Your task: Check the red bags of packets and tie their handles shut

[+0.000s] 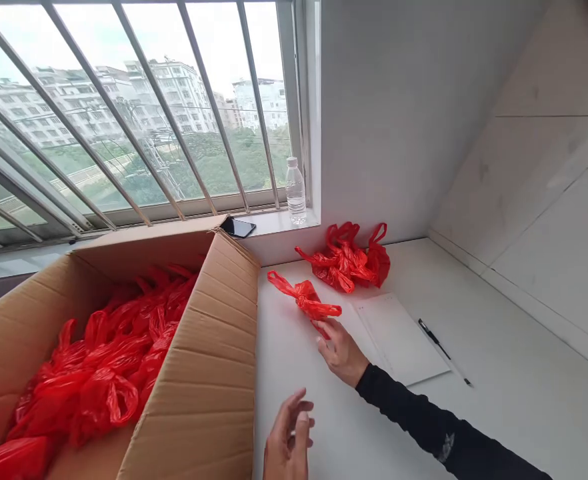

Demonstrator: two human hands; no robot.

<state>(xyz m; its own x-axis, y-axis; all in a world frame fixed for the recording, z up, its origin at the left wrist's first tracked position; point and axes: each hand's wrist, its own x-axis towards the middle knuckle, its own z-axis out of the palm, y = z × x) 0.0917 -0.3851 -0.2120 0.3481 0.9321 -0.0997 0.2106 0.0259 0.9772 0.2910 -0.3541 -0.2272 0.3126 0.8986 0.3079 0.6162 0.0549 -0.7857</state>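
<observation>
My right hand (343,352), in a black sleeve, has its thumb and fingers closed on the lower end of a knotted red plastic bag (307,300). Two handle loops of that bag stick out to the left and right, just over the white tabletop (319,427). My left hand (289,440) is at the bottom edge of the view, beside the carton, its fingers loosely bent and apart, holding nothing. A pile of red plastic bags (349,260) lies against the wall beyond my right hand. What the bags contain cannot be made out.
An open cardboard box (214,347) full of red bags (109,360) stands at left. White paper (404,337) and a black-capped pen (444,350) lie on the right. On the windowsill are a phone (239,228) and a clear bottle (295,193), beside the barred window.
</observation>
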